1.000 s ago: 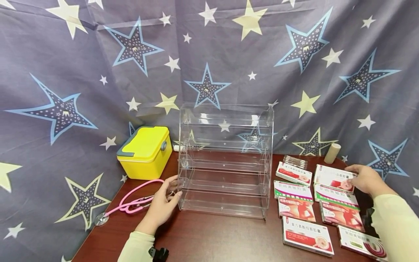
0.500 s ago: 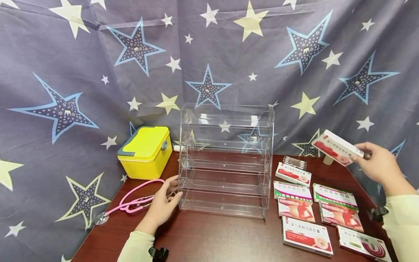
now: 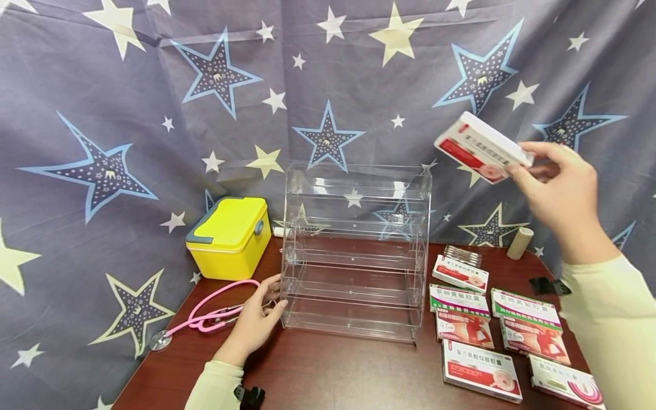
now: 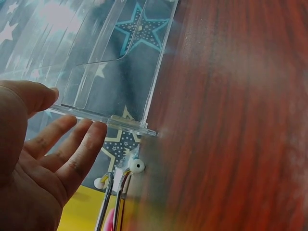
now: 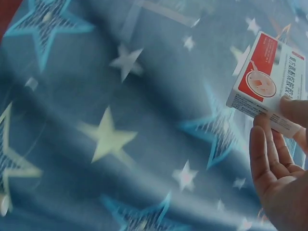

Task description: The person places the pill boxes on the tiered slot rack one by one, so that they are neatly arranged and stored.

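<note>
My right hand [image 3: 564, 182] pinches a white and red medicine box [image 3: 482, 149] by one end, thumb on one side and fingers on the other. The box is tilted in the air, above the table's right side, in front of the curtain. In the right wrist view, a round picture shows on the same medicine box [image 5: 264, 77]. My left hand [image 3: 256, 319] rests against the left side of a clear acrylic tiered rack [image 3: 353, 293]. From the left wrist, its thumb and loosely extended fingers [image 4: 79, 161] meet the rack's edge. The rack's tiers hold nothing visible.
Several medicine boxes [image 3: 482, 370] lie on the table's right side, beside a pack of cotton swabs [image 3: 462, 256] and a beige roll [image 3: 520, 244]. A yellow case [image 3: 228, 239] and a pink stethoscope [image 3: 197, 319] are at left. A star-patterned curtain [image 3: 348, 74] hangs behind.
My right hand has lifted the white and red medicine box off the table's right side and carried it up and leftward. My left hand stays at the rack.
</note>
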Available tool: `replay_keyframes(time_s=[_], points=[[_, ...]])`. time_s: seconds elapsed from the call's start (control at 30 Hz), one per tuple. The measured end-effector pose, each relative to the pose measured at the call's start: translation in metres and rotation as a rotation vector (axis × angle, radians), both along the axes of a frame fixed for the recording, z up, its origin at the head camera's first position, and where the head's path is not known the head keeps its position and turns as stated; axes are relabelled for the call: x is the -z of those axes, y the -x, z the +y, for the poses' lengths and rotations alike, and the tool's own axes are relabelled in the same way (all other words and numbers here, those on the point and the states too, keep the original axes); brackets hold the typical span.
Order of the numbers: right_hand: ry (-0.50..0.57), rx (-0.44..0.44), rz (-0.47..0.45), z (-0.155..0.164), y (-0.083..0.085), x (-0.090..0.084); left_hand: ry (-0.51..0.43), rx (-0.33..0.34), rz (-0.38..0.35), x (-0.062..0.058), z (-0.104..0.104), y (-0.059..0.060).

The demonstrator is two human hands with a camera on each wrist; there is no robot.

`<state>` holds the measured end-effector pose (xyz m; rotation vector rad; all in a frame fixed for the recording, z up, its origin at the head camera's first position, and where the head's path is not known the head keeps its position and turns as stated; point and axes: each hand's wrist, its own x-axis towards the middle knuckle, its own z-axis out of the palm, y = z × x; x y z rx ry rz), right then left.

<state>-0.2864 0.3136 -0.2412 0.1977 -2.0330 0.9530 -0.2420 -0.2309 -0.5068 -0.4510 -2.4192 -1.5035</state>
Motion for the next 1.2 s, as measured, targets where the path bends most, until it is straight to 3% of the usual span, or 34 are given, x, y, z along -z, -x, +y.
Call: replay_keyframes(time_s=[0.17, 0.33, 0.63, 0.87, 1.2], points=[[0.006, -0.111, -0.008, -0.047, 0.016, -0.020, -0.011, 0.007, 0.020, 0.002, 0.000, 0.001], [-0.053, -0.193, -0.007, -0.091, 0.034, -0.024, -0.034, 0.015, 0.026, 0.002, 0.001, 0.000], [-0.232, -0.203, -0.065, -0.140, 0.067, -0.012, -0.028, -0.008, 0.010, 0.003, 0.002, 0.002], [-0.232, -0.222, -0.176, -0.173, 0.086, 0.001, -0.029, -0.013, -0.002, 0.005, 0.002, 0.003], [-0.235, -0.257, -0.214, -0.209, 0.099, 0.014, -0.029, 0.016, 0.004, 0.002, 0.000, 0.001]])
